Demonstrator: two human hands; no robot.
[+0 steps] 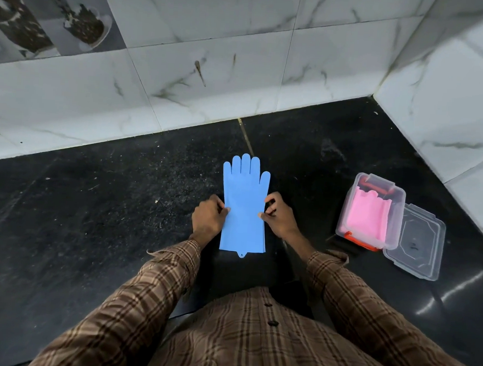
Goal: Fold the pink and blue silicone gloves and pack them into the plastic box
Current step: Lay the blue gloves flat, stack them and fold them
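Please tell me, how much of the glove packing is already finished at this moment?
Done: pink glove lies folded inside the plastic box. In hand: left hand and right hand pinch the edges of the blue glove, lying flat, unfolded. Left: fold and pack it.

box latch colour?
Orange-red latches on the clear plastic box, head view.
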